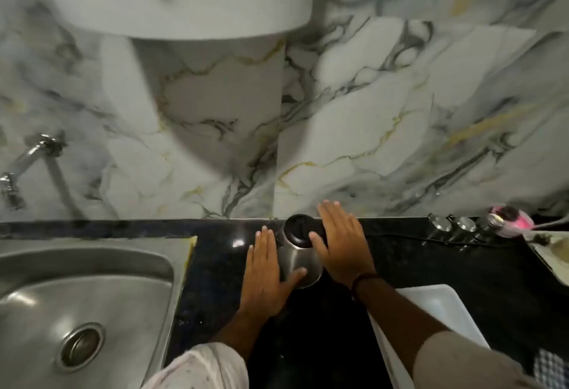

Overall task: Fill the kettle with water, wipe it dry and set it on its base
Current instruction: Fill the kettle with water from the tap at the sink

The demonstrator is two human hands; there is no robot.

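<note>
steel kettle (300, 257) flanked by flat, open hands (308, 261).

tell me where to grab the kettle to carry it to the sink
Grip the steel kettle around its body from both sides, about where the left hand and right hand sit now with open palms. It stands upright with its black lid on top; the handle is hidden under the right hand.
</note>
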